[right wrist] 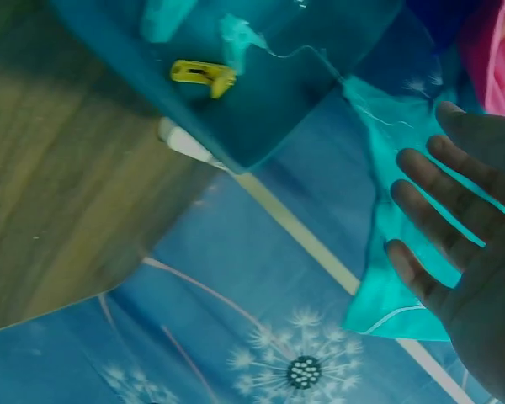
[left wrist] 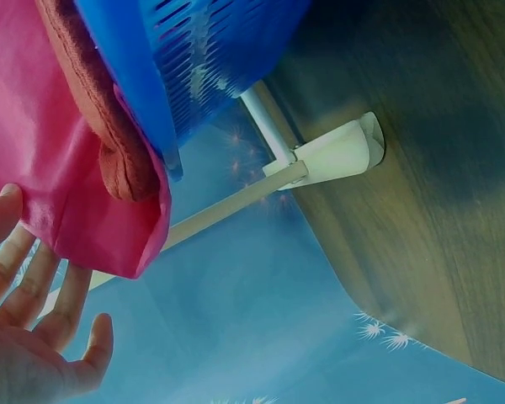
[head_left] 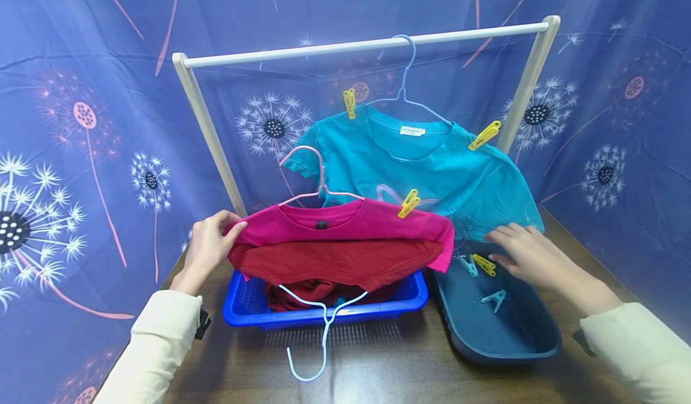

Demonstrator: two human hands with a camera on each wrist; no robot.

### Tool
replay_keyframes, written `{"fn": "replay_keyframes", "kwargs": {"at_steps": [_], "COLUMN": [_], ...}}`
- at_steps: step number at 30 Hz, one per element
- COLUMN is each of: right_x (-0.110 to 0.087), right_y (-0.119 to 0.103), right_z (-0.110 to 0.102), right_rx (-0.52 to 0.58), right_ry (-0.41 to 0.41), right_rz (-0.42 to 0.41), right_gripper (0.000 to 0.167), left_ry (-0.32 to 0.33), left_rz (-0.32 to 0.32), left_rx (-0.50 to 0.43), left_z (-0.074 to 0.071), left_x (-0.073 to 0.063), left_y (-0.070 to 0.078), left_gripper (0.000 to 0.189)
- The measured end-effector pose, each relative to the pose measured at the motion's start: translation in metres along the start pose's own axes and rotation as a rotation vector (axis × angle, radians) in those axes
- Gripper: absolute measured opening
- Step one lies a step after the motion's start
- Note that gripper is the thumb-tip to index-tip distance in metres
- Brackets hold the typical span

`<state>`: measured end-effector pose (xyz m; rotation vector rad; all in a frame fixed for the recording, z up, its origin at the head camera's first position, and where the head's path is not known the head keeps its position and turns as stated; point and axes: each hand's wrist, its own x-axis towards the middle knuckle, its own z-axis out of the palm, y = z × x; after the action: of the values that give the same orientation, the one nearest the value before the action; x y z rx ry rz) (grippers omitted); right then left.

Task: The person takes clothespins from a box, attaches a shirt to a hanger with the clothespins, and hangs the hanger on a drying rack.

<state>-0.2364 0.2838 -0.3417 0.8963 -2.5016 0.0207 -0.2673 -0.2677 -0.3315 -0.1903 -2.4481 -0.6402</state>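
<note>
Your left grip [head_left: 207, 242] pinched the left end of the pink shirt [head_left: 378, 221] over the blue basket [head_left: 234, 311], while your right grip [head_left: 523, 254] hung wide near the turquoise shirt [head_left: 356, 158].

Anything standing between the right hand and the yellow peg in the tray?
Nothing visible blocks the right hand from the yellow peg in the tray. A blue peg lies close by on the yellow one's left, a thin thread trailing from it.
</note>
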Motion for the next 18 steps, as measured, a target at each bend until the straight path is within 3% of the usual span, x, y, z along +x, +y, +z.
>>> {"fn": "replay_keyframes", "kwargs": {"at_steps": [8, 18], "right_x": [-0.013, -0.022], "right_y": [0.001, -0.006], "right_z": [0.016, 0.034], "right_rx": [-0.005, 0.021], "right_ry": [-0.108, -0.321], "right_rz": [-0.012, 0.018], "right_gripper": [0.033, 0.034], "left_ry": [0.004, 0.000], "left_rz": [0.014, 0.016], "left_rx": [0.001, 0.005], "left_z": [-0.001, 0.001], "left_x": [0.000, -0.001], "left_y": [-0.001, -0.003], "left_gripper": [0.014, 0.015]}}
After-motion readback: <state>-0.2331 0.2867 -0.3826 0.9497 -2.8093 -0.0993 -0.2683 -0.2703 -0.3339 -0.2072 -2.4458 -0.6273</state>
